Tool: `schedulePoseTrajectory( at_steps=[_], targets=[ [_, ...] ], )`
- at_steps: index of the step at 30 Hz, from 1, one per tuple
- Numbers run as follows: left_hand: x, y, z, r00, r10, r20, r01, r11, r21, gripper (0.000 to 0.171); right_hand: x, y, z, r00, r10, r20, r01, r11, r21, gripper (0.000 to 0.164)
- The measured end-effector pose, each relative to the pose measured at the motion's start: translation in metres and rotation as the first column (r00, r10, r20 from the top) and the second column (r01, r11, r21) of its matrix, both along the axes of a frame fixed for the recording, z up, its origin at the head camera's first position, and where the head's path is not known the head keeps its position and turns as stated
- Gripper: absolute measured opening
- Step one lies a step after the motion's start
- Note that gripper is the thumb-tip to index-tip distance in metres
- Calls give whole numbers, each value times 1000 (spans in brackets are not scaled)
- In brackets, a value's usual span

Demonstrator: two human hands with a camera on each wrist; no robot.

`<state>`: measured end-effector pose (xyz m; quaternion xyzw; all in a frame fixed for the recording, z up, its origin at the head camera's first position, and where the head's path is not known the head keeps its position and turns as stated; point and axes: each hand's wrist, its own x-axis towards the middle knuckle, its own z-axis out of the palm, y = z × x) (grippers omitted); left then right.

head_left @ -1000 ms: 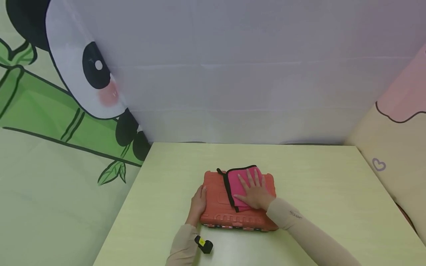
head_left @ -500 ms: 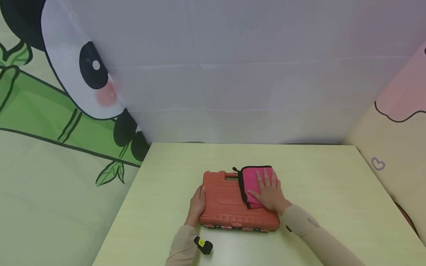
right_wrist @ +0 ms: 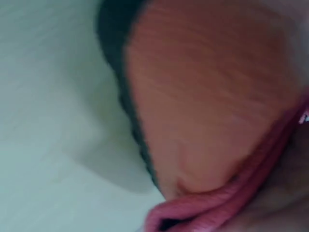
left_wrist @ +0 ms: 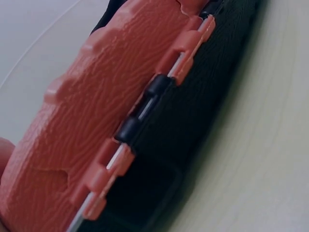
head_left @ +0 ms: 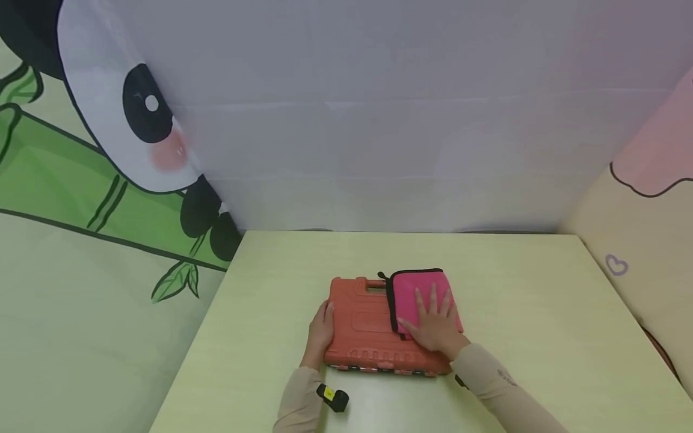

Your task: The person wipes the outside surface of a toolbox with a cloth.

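Note:
An orange-red hard plastic carrying case [head_left: 352, 343] lies flat on the table, its handle at the far side and its hinged edge towards me. My left hand [head_left: 321, 332] holds the case by its left side, the thumb along the top edge. On the right part of the lid lies a pink fabric pouch [head_left: 406, 294] with black edging and a small black loop. My right hand [head_left: 435, 328] rests flat on the pouch with fingers spread. In the right wrist view a folded pink edge [right_wrist: 207, 208] shows over the case's lid. The left wrist view shows the hinges [left_wrist: 145, 111] and dark lower half.
The pale yellow table [head_left: 520, 288] extends around the case on every side. A grey-white backdrop [head_left: 379, 150] stands behind it. Printed cloth walls [head_left: 81, 313] flank it left and right. A small black device [head_left: 334, 397] with a yellow label sits at my left sleeve.
The pouch has slid to the right across the lid under my right hand, exposing part of the handle. That hand has since shifted slightly towards me. My left hand stays at the case's side.

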<state>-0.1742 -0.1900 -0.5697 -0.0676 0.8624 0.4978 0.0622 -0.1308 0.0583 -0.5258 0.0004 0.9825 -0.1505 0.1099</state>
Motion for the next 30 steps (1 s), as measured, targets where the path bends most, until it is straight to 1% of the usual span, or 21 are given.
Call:
schedulePoseTrajectory(
  at_steps=[4, 7, 11, 15, 20, 27, 30],
  targets=[
    [-1, 1, -1, 1000, 3, 5, -3, 1000, 8, 54, 0, -5, 6, 997, 25, 74, -28, 999, 29, 84],
    [-2, 3, -1, 1000, 4, 1, -4, 1000, 6, 54, 1, -13, 8, 994, 38, 103, -42, 999, 34, 84],
    [-3, 5, 0, 1000, 11, -1, -11, 1000, 6, 53, 5, -27, 11, 993, 41, 108, -45, 998, 33, 87],
    [-4, 8, 1, 1000, 18, 0, -18, 1000, 17, 53, 10, -44, 14, 994, 27, 107, -27, 1000, 0, 93],
    [-3, 7, 1, 1000, 15, -22, -15, 1000, 1, 52, 15, -71, 13, 992, 22, 122, -17, 999, -39, 98],
    [-2, 6, 0, 999, 12, -51, -12, 1000, -2, 51, 20, -99, 12, 992, 49, 120, -40, 996, -78, 98],
    [-3, 7, 0, 997, 2, -71, -3, 1000, -4, 52, 22, -108, 18, 987, 76, 142, -63, 994, -91, 98]
  ],
)
